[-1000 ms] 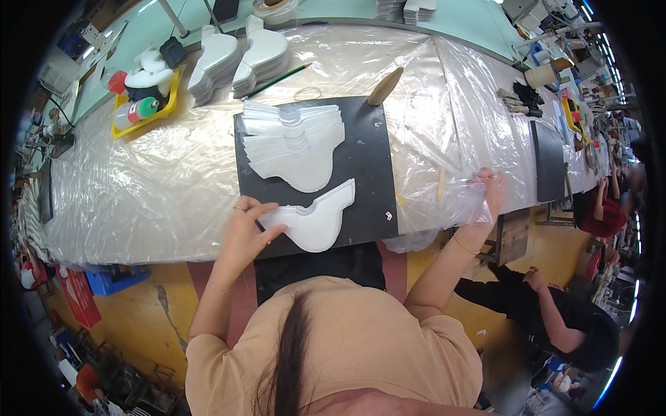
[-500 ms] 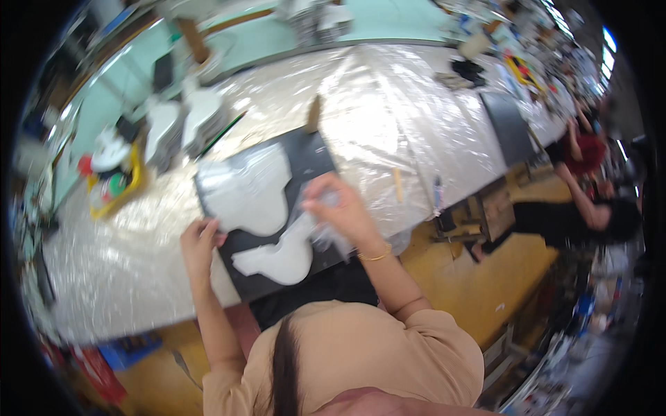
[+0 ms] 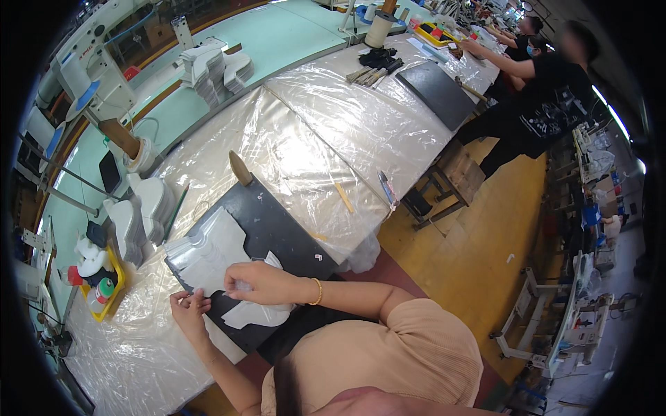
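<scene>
A black board [image 3: 284, 229] lies on the plastic-covered table before me, bearing a fanned stack of thin white cut pieces [image 3: 208, 249]. Closer to my body rests a curved white piece [image 3: 253, 314], partly covered by my right hand [image 3: 260, 283]. That hand is closed, with what looks like a crumpled bit of clear plastic between its fingers. My left hand [image 3: 191, 315] is at the board's left edge, beside the fanned stack. Its fingers are curled with thumb and fingertips together; anything between them is too small to make out.
A wooden-looking block [image 3: 240, 168] stands at the board's far corner. White cut stacks [image 3: 154, 208], a green pencil [image 3: 176, 211] and a yellow tray [image 3: 114, 291] lie to the left. Another dark board [image 3: 436, 95] is at far right, near a co-worker [image 3: 548, 97] and a wooden stool [image 3: 458, 177].
My view has swung, so the table sits differently. My right hand has moved left, from the board's right side to over the white pieces, close to my left hand.
</scene>
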The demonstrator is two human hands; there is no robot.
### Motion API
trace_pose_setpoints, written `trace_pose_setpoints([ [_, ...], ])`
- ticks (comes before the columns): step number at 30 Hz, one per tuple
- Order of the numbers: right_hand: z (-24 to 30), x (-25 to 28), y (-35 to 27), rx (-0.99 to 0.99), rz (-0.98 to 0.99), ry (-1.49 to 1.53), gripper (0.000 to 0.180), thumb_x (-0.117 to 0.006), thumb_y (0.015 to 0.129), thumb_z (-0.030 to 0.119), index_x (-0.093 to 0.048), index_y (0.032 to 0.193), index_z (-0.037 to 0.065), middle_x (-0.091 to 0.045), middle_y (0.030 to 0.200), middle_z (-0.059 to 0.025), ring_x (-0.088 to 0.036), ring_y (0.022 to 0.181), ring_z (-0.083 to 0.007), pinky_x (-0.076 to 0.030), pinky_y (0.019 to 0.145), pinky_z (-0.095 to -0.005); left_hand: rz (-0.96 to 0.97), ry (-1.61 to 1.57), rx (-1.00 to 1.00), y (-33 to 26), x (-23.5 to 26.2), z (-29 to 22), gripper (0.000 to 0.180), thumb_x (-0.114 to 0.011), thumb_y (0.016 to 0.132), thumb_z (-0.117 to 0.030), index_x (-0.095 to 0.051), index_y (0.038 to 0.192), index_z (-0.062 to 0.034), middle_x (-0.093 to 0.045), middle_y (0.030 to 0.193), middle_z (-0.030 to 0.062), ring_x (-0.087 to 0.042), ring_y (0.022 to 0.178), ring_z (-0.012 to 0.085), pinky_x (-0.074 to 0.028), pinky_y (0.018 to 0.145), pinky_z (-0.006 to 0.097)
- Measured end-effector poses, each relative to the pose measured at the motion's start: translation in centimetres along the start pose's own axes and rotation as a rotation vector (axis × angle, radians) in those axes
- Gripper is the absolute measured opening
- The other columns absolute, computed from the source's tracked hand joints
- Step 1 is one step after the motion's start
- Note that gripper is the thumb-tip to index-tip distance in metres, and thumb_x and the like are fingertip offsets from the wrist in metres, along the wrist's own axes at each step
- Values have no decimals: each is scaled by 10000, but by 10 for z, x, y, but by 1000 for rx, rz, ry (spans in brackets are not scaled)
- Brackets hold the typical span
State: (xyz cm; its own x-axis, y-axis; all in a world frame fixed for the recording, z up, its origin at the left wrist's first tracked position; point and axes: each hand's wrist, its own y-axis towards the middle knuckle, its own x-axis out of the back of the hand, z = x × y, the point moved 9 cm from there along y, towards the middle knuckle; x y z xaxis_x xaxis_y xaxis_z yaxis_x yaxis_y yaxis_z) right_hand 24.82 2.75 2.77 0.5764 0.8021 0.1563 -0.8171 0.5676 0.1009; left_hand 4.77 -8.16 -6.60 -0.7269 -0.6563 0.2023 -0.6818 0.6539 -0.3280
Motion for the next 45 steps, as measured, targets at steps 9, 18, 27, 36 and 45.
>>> trace_pose_setpoints([
  [9,-3,3,-3,39,-25,-65,130,-630,864,107,-560,926,15,-630,891,-100,-631,810,-265,-497,716,-352,-31,-81,-41,-19,17,-13,266,-679,870,-62,-542,1070,46,-637,767,88,-652,628,160,-549,553,236],
  [18,13,-12,-7,82,-83,-58,250,-697,824,243,-575,884,32,-606,884,-116,-605,835,-307,-476,729,-378,335,-517,144,-55,-28,-18,166,-676,890,-104,-561,957,-4,-650,823,93,-677,678,181,-597,610,253],
  [27,17,-3,-16,61,-55,-77,436,-742,763,408,-550,855,27,-573,857,-128,-585,828,-322,-456,719,-389,387,-544,97,-73,-60,-29,143,-664,898,-102,-587,938,12,-605,829,54,-587,641,127,-514,569,250],
  [36,11,-7,-14,9,-25,-109,451,-701,803,419,-520,839,7,-547,841,-157,-551,821,-358,-432,727,-409,480,-423,-20,-78,-72,-40,179,-658,904,-171,-569,935,-19,-583,763,16,-544,556,73,-431,466,203],
  [45,12,-6,-15,21,-82,-115,427,-699,813,375,-519,838,-11,-538,852,-174,-549,821,-362,-428,733,-416,379,-296,-181,-82,-71,-53,305,-706,880,-313,-572,878,-40,-463,697,-63,-369,511,3,-258,439,171],
])
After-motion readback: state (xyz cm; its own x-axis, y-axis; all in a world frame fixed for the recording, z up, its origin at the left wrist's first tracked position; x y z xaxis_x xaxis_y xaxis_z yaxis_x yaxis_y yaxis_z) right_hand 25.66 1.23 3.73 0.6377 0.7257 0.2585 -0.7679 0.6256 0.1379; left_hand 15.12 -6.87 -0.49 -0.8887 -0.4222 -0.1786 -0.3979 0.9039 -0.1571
